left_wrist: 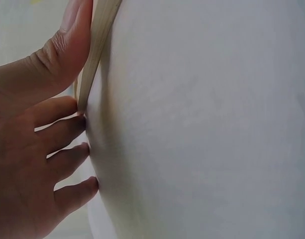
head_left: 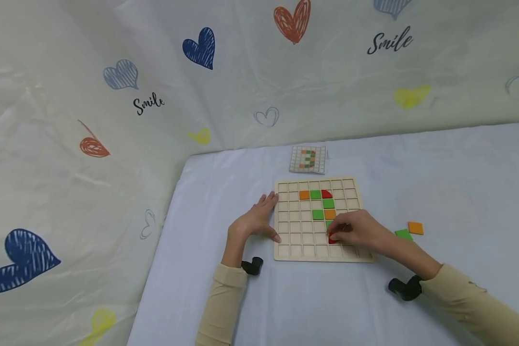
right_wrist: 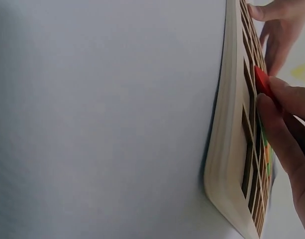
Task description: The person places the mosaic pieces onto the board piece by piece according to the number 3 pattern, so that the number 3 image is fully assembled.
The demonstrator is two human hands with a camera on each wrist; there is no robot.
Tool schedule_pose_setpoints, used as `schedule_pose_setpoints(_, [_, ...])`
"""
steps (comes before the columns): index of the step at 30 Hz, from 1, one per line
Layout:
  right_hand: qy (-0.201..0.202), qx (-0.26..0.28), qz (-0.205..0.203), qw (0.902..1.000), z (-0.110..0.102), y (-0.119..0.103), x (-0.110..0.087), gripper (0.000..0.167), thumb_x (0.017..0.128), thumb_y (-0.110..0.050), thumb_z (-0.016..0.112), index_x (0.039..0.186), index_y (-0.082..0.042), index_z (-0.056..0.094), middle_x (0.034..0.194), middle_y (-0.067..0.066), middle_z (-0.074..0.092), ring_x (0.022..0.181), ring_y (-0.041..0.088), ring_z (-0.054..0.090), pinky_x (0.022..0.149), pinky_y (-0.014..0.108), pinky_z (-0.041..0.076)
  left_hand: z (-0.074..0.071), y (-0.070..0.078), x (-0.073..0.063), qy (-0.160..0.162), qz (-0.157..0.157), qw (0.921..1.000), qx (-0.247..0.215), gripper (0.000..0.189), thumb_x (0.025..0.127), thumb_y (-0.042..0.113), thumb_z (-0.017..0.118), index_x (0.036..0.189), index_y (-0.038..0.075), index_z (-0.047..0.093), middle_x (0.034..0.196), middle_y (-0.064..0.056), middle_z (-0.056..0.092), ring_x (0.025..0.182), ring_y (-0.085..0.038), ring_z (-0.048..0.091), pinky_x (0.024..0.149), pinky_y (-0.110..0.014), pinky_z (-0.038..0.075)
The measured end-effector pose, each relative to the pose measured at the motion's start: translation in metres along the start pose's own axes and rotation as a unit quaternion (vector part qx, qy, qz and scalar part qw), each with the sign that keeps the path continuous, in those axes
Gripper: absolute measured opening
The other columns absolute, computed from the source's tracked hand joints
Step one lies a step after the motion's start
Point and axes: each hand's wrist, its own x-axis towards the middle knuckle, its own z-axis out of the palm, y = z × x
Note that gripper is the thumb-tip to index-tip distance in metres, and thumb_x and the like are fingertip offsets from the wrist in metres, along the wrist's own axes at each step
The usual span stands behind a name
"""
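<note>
A wooden grid board point(head_left: 298, 251) lies flat on the white-covered table. My left hand point(head_left: 256, 221) rests at its left edge, fingers spread and thumb on the near part of that side. Between thumb and fingers my right hand point(head_left: 361, 230) pinches a red tile point(right_wrist: 262, 82), tilted over a cell below the coloured column. In the top row of colour sit an orange tile point(head_left: 304, 195), a green tile point(head_left: 315, 194) and a red rounded tile point(head_left: 326, 194). Beneath them are more green and orange tiles; the lowest green one is partly hidden by my right fingers.
Right of the board, a loose orange tile point(head_left: 415, 228) lies beside a loose green tile point(head_left: 403, 234), near my right forearm. A pattern card point(head_left: 296, 154) showing a coloured grid stands behind the board. A cloth backdrop point(head_left: 242, 91) with printed hearts rises at the table's back edge.
</note>
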Motion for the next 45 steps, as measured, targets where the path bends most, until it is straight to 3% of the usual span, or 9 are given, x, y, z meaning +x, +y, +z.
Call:
schedule_pose_setpoints(7, [-0.003,-0.044,-0.043,0.9981,-0.002,-0.005,-0.002,0.021,0.079,-0.005,0.087,0.099,-0.01,0.082,0.094,-0.005,0.069,0.083,0.01,0.058,0.071,0.023,0.054,-0.001,0.001,0.0,0.0,0.002,1.0,0.002,0.126,0.072,0.019,0.095,0.167,0.012,0.012,0.174,-0.003,0.003,0.162,-0.023,-0.003,0.132,-0.044,0.008])
schedule_pose_setpoints(14, [-0.008,-0.071,-0.063,0.9955,0.0,-0.006,-0.001,0.024,0.078,-0.003,0.087,0.102,-0.005,0.081,0.095,-0.001,0.071,0.079,0.008,0.057,0.069,0.021,0.056,0.0,0.0,0.001,-0.003,0.004,1.0,0.002,0.126,0.073,0.019,0.095,0.166,0.011,0.011,0.174,-0.003,0.002,0.161,-0.023,-0.003,0.132,-0.044,0.007])
schedule_pose_setpoints(24, [0.032,-0.074,-0.112,0.9904,0.004,-0.002,-0.005,0.028,0.076,0.004,0.086,0.1,-0.007,0.078,0.097,0.001,0.072,0.085,0.016,0.068,0.076,0.03,0.063,-0.001,0.001,-0.001,-0.001,0.007,1.0,0.005,0.126,0.072,0.019,0.095,0.166,0.01,0.012,0.174,-0.005,0.003,0.162,-0.025,-0.002,0.132,-0.045,0.008])
schedule_pose_setpoints(31, [0.058,-0.071,-0.136,0.9865,0.003,-0.001,-0.009,0.03,0.074,0.01,0.085,0.098,-0.008,0.078,0.095,0.0,0.072,0.083,0.015,0.066,0.074,0.029,0.062,-0.001,0.001,-0.002,-0.002,0.007,1.0,0.003,0.126,0.072,0.018,0.095,0.166,0.01,0.012,0.174,-0.005,0.003,0.162,-0.026,-0.002,0.132,-0.046,0.008])
schedule_pose_setpoints(36, [0.091,-0.061,-0.128,0.9858,-0.003,0.003,-0.015,0.032,0.073,0.013,0.083,0.096,-0.01,0.079,0.094,-0.002,0.074,0.08,0.014,0.065,0.068,0.027,0.059,-0.001,0.003,-0.001,-0.001,0.005,1.0,0.007,0.125,0.072,0.018,0.095,0.166,0.009,0.013,0.174,-0.006,0.004,0.162,-0.026,-0.001,0.131,-0.046,0.008])
schedule_pose_setpoints(41, [0.084,-0.067,-0.092,0.9899,-0.013,0.009,-0.024,0.028,0.076,0.006,0.085,0.098,-0.01,0.079,0.096,-0.003,0.073,0.079,0.011,0.063,0.065,0.024,0.057,-0.001,0.005,-0.001,0.0,0.004,0.9999,0.014,0.125,0.072,0.019,0.095,0.166,0.008,0.013,0.174,-0.008,0.005,0.162,-0.027,0.0,0.131,-0.047,0.01])
schedule_pose_setpoints(45, [0.104,-0.081,-0.095,0.9866,-0.019,0.017,-0.032,0.03,0.073,0.008,0.085,0.097,-0.009,0.078,0.095,-0.003,0.074,0.076,0.011,0.063,0.063,0.024,0.056,-0.002,0.006,-0.003,-0.001,0.002,0.9998,0.02,0.126,0.072,0.02,0.095,0.166,0.008,0.013,0.174,-0.008,0.005,0.161,-0.028,0.001,0.131,-0.047,0.011])
